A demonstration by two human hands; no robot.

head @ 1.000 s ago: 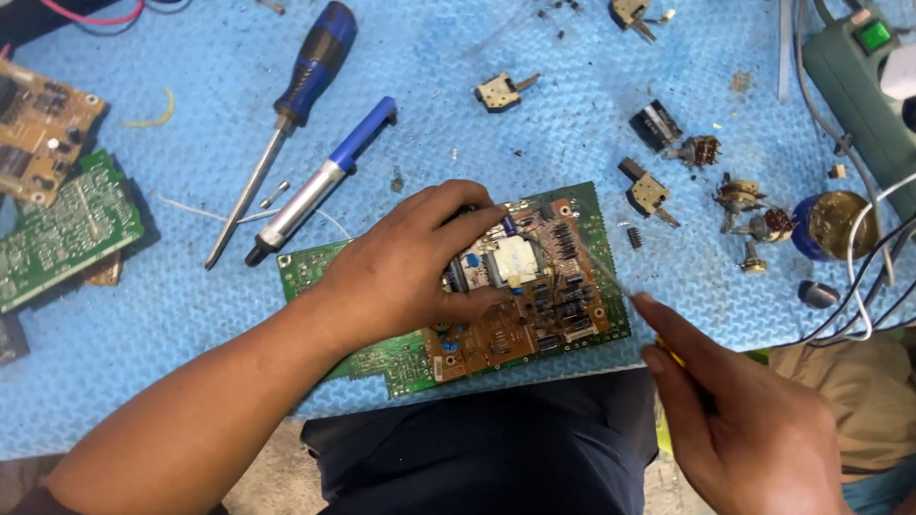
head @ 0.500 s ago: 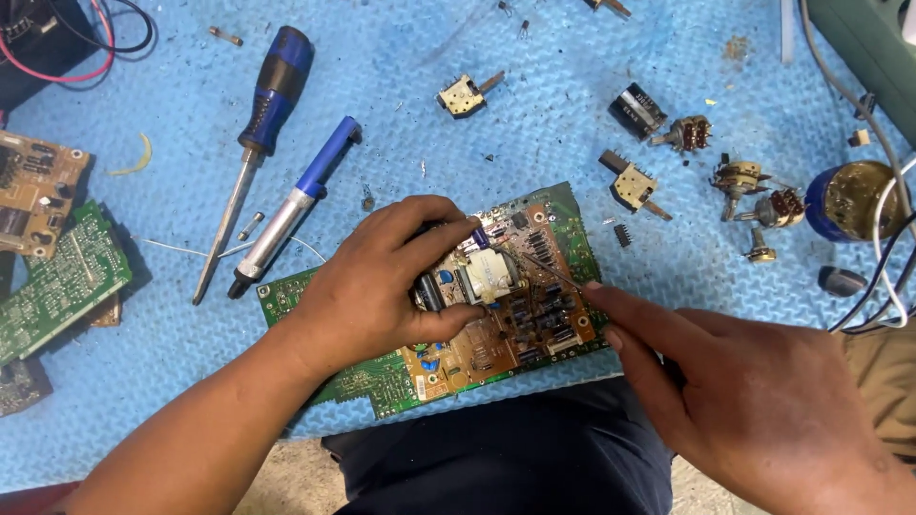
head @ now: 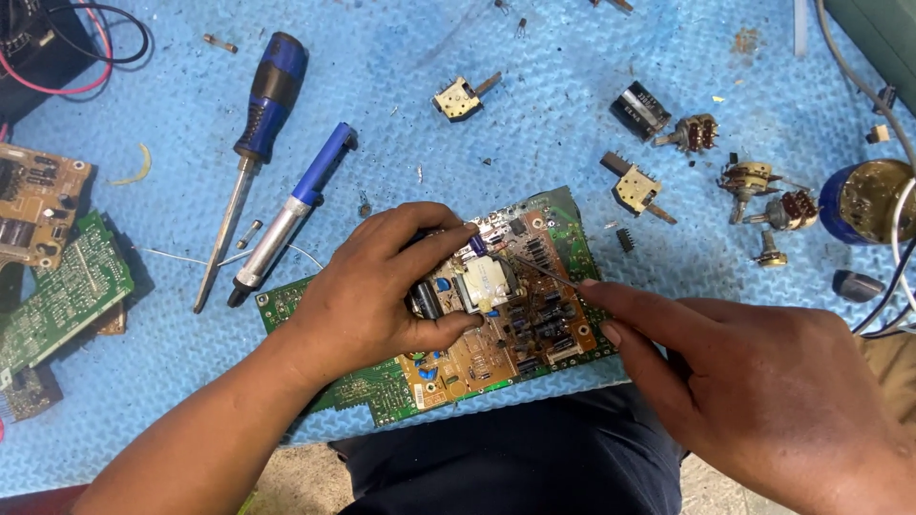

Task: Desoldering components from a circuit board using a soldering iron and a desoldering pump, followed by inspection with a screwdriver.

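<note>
A green and brown circuit board (head: 534, 324) lies on the blue mat at the table's near edge. My left hand (head: 382, 286) rests on it, fingers wrapped around a white transformer (head: 485, 281) and a black capacitor (head: 423, 298) on the board. My right hand (head: 754, 381) comes in from the lower right and pinches a thin metal probe (head: 539, 270). The probe's tip reaches the board beside my left index fingertip, near a small blue part.
A blue-handled screwdriver (head: 262, 124) and a blue and silver solder sucker (head: 296, 210) lie left of the board. Other circuit boards (head: 57, 296) sit at the far left. Loose switches and potentiometers (head: 754, 181), a blue tin (head: 863, 200) and cables (head: 897, 257) fill the right side.
My right hand has moved up and left from the table's edge onto the board, bringing the thin probe to my left fingertips. My left hand has kept its grip on the board's parts.
</note>
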